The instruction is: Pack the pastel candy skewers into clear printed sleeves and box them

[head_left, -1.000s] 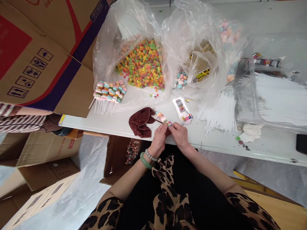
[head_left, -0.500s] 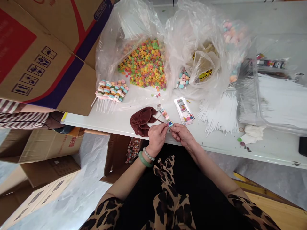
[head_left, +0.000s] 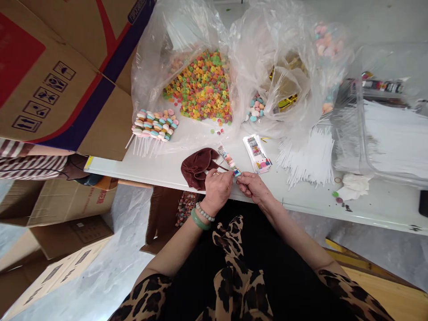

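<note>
Probably gold foil (head_left: 287,102), blurred behind plastic (head_left: 267,49)

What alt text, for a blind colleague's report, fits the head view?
The left hand and right hand pinch a stick threaded with pastel candies over a white table. Beside it lie a brown cloth, a plastic bag of multicoloured candy rings and loose white sticks.

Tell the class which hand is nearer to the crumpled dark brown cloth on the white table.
Left. The left hand sits right at the edge of the dark brown cloth; the right hand is farther away, on the left hand's far side.

Two hands (head_left: 217,191), one candy stick (head_left: 228,158), two bracelets (head_left: 200,218)
</note>
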The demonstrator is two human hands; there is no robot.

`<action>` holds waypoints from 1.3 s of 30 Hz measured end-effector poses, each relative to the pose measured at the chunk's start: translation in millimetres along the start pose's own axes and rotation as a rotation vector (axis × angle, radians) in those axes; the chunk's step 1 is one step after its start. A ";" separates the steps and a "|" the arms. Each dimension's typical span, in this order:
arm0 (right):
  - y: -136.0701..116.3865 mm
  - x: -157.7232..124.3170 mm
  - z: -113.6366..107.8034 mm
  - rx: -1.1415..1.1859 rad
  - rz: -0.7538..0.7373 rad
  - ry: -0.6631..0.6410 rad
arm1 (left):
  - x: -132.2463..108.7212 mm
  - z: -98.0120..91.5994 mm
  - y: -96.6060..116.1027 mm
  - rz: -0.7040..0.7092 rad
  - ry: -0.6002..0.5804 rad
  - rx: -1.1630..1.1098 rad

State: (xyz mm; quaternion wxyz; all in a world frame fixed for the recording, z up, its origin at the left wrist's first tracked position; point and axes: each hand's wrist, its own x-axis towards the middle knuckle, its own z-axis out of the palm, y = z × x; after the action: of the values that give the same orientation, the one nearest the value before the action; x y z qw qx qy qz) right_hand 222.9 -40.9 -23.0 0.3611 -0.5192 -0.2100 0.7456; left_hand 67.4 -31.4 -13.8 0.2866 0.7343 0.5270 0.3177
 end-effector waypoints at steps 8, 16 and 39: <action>2.5 1.9 -0.2 0.012 -0.008 -0.003 | -0.4 0.9 4.6 -0.010 0.002 -0.031; 3.8 1.1 2.6 0.006 -0.005 0.004 | 1.3 -0.1 6.6 -0.063 0.020 -0.126; 6.2 -8.4 3.6 -0.769 -0.376 0.120 | 23.2 2.1 5.2 -0.808 0.037 -1.418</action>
State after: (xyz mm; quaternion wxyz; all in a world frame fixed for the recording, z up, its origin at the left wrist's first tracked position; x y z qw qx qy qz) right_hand 219.2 -51.1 -20.7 0.2825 -0.6111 -0.5420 0.5030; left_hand 77.8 -10.8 -7.4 0.7670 0.1261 0.4294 0.4597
